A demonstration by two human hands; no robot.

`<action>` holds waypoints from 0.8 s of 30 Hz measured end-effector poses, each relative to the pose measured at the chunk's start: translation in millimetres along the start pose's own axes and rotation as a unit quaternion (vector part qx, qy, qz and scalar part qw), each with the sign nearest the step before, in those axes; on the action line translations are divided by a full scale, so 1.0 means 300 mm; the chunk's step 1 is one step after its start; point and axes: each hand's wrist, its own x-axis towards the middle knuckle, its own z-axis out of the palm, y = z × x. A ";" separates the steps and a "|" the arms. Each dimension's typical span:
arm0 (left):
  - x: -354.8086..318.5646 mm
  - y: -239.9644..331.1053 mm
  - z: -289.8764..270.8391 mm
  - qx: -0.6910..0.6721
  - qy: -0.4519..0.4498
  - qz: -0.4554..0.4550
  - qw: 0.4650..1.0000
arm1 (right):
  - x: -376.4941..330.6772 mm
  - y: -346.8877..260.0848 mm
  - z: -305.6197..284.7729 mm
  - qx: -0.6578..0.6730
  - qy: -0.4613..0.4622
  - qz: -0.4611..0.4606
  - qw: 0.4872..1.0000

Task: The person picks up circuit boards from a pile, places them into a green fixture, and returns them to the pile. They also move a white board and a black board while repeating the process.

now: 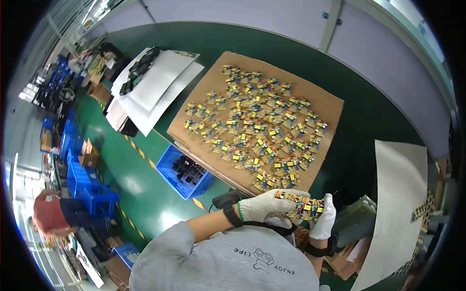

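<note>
Both my hands wear whitish gloves and hold one strip of circuit boards (pixel 307 207) in front of my chest. The strip carries several yellow block components and other small parts. My left hand (pixel 266 204), in a knit glove with a green cuff edge, grips its left end. At its right end my right hand (pixel 324 219) closes round the edge, fingers pointing up. Just beyond the strip lies a brown cardboard sheet (pixel 206 82), covered with many similar small circuit boards (pixel 252 127) with yellow blocks and coloured wires.
A blue bin (pixel 171 167) with black parts stands on the green floor, left of the cardboard. White sheets (pixel 167 80) bearing a black object lie at the far left. Another pale sheet (pixel 398 194) is at right. A person (pixel 53 213) in a red top stands at left.
</note>
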 end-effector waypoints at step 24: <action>-0.549 0.584 -0.435 0.017 0.231 0.370 0.899 | 0.132 -0.221 0.816 -0.566 0.079 -0.430 0.699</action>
